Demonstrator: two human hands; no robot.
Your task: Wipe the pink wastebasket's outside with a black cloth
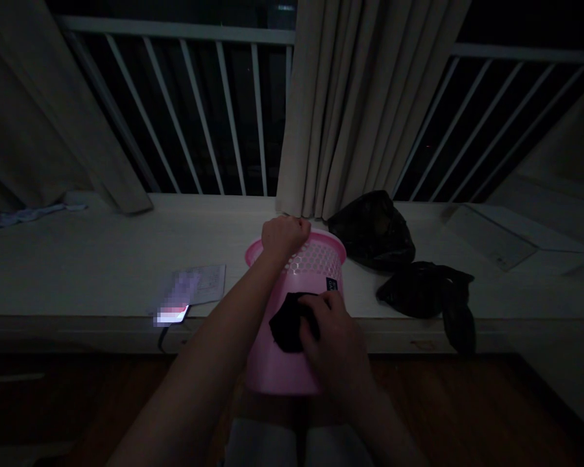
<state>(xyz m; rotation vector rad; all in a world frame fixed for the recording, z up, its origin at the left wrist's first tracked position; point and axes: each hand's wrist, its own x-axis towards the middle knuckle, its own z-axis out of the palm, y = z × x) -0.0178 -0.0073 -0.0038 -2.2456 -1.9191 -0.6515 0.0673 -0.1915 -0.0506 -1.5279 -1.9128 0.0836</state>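
A pink plastic basket (272, 370) with a honeycomb-patterned band under its rim is tilted in front of me, its far end over the white ledge. My left hand (285, 237) is closed around the rim at the far end. Against the side of the basket, my right hand (333, 331) presses a bunched black cloth (287, 324), with thumb and fingers closed on it. A small dark label (331, 285) shows on the basket just above that hand. The inside of the basket is hidden from me.
On the white ledge (102, 259), two black plastic bags (372, 233) lie to the right, beside a pale box (506, 240). Papers (209, 282) and a lit phone (172, 316) lie left, the phone at the edge. Curtains (340, 97) and white railings (224, 110) stand behind.
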